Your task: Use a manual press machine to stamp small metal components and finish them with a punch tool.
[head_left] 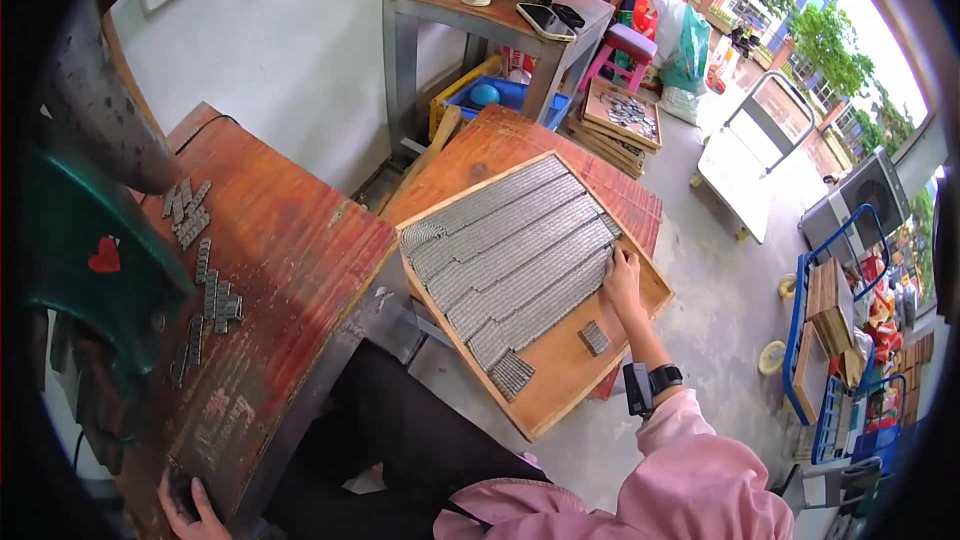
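Metal pieces (pixel 530 250) fill most of the tray (pixel 560 380); its lower-right end is bare around one small block (pixel 594 338).
Rows cross the tray's long axis, which slants upper left to lower right. At its right side, the right hand (pixel 622 278) pinches, grip contents unclear. Left of it, the left hand (pixel 190 508) meets a surface (pixel 300 250), grip also unclear.

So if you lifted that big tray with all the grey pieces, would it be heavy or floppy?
The tray is probably heavy, since metal-looking pieces cover most of it. It likely won't flop, because its wooden rim looks stiff. Tilted, the pieces might slide: no lid shows, and there's bare wood beside them.
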A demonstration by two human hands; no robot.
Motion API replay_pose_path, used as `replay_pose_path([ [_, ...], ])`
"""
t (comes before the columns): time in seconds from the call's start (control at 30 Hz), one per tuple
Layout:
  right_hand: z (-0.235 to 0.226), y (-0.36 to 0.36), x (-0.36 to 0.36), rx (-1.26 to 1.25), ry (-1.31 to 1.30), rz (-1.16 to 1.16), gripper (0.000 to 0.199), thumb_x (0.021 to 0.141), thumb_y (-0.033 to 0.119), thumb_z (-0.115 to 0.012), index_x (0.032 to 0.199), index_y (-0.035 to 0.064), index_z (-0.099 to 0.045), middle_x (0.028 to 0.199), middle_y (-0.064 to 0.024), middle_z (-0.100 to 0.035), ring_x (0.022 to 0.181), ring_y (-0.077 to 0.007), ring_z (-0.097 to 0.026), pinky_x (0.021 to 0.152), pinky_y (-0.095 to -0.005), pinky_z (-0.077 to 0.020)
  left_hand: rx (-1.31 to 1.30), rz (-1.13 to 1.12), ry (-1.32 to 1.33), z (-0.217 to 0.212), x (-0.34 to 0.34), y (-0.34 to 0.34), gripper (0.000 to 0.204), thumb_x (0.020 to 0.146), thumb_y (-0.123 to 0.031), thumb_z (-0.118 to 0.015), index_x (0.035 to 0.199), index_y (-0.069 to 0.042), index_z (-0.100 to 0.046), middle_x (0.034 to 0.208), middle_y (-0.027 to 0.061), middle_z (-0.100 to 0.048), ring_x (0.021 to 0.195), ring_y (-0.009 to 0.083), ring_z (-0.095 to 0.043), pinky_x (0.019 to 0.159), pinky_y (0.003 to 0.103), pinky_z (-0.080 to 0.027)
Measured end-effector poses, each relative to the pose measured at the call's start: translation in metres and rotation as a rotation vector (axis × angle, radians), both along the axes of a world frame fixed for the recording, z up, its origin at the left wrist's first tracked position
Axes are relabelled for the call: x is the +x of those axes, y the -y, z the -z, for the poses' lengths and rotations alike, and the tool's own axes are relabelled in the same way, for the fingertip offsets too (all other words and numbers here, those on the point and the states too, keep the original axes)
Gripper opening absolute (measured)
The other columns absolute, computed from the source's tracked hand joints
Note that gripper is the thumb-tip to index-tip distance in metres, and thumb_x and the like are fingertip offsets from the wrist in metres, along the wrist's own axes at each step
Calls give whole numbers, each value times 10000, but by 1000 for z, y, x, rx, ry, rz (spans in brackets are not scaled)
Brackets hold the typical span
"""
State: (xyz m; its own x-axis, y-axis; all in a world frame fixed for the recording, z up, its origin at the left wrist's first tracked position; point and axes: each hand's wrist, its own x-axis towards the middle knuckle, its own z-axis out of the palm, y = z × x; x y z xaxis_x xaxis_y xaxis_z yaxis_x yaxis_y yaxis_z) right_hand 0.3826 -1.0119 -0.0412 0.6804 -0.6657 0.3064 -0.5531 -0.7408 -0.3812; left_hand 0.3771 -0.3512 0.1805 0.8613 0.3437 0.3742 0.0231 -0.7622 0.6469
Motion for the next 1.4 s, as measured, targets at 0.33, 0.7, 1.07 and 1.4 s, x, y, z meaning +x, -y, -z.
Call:
replay_pose_path([
  [0.33,-37,-19,-22,-28,78,14,424,897,231,-549,1224,-36,-516,1248,-260,-481,1121,-420,-478,973,-441,-384,45,5,24,3,-1,-3,338,851,-169,-703,1085,60,-620,998,185,-665,881,259,-644,795,343,-517],
  [0.7,-50,-102,-92,284,-211,-147,510,666,188,-695,1113,-29,-578,1054,-240,-575,1025,-386,-551,891,-416,-456,93,49,48,3,0,-5,326,852,-154,-700,1077,68,-619,1027,189,-660,901,258,-643,812,343,-515],
  [1.07,-87,32,-34,369,-118,-43,429,666,209,-687,1028,-19,-660,978,-211,-666,928,-298,-644,804,-373,-492,219,36,49,-2,1,2,313,861,-184,-692,1047,61,-634,1009,188,-664,882,267,-645,807,343,-514],
  [1.4,-58,57,4,51,-198,-56,426,669,182,-726,1042,-11,-653,990,-226,-650,989,-352,-602,869,-417,-468,248,51,94,2,5,-1,292,842,-166,-714,1029,49,-648,981,179,-672,845,254,-650,775,342,-525],
])
